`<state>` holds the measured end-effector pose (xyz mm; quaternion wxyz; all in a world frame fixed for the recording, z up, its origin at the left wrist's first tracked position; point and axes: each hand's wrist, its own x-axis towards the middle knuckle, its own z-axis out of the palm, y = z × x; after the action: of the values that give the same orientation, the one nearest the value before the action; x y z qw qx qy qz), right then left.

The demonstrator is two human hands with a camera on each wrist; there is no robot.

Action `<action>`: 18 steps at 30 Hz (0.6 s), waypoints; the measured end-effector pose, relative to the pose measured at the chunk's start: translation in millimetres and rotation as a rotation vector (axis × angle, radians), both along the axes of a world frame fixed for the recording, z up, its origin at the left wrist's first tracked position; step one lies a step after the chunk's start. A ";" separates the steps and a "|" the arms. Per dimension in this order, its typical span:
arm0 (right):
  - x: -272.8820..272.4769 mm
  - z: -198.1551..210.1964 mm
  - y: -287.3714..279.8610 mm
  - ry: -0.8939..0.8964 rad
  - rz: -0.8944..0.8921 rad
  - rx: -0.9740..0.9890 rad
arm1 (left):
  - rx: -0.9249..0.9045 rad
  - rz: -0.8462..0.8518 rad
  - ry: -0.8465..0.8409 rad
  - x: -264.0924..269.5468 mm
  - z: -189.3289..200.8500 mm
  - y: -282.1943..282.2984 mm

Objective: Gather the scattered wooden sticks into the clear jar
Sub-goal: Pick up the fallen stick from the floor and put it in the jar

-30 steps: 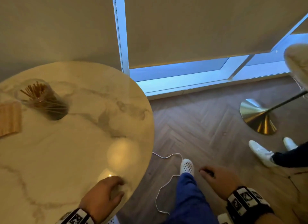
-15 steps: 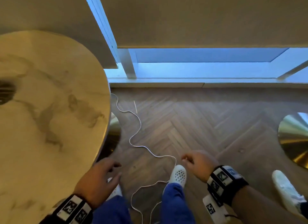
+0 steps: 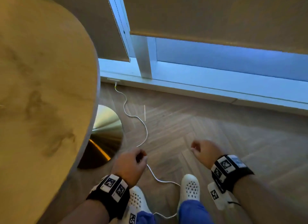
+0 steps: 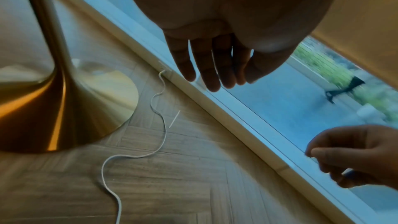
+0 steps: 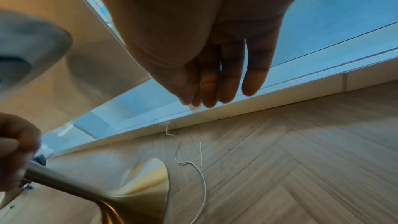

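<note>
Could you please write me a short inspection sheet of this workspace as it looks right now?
Surface: round marble-look table top at left, nothing seen on the visible part; herringbone wood floor below.
Job's things: one wooden stick lies on the floor beside the cable; the jar is out of view.
Clutter: nothing seen.
Hands: left hand and right hand hang above the floor, fingers loosely curled, holding nothing.
Cables: white cable snakes from the skirting by the window past the stick, toward the white shoes.
Surroundings: brass table base, window with blinds lowered most of the way.
</note>
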<state>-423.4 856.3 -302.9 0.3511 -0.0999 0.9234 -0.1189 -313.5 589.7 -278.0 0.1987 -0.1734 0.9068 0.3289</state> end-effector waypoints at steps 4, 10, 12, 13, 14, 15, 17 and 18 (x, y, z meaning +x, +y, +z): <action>-74.4 -138.9 -39.7 0.034 0.264 0.062 | -0.048 0.115 0.009 -23.7 -118.6 -22.6; -151.0 -319.8 -124.6 0.035 0.495 0.099 | -0.072 0.044 -0.066 -36.6 -270.6 -51.4; -165.8 -359.4 -160.2 0.040 0.569 0.085 | -0.074 0.019 -0.093 -43.5 -303.6 -59.3; -172.4 -379.4 -177.7 0.052 0.608 0.079 | -0.074 0.018 -0.106 -47.4 -317.7 -63.3; -178.0 -396.1 -194.8 0.065 0.645 0.072 | -0.074 0.017 -0.114 -51.1 -331.2 -68.1; -182.9 -410.6 -211.2 0.078 0.690 0.066 | -0.071 0.018 -0.120 -53.7 -343.1 -72.4; -193.3 -437.3 -241.7 0.116 0.760 0.061 | -0.068 0.039 -0.113 -55.7 -359.9 -81.4; -197.0 -449.4 -252.5 0.122 0.774 0.066 | -0.070 0.050 -0.104 -55.5 -365.0 -85.0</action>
<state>-620.5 603.8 -752.3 0.3177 -0.4360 0.8400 0.0583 -369.0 504.7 -643.0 0.2311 -0.2197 0.9016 0.2923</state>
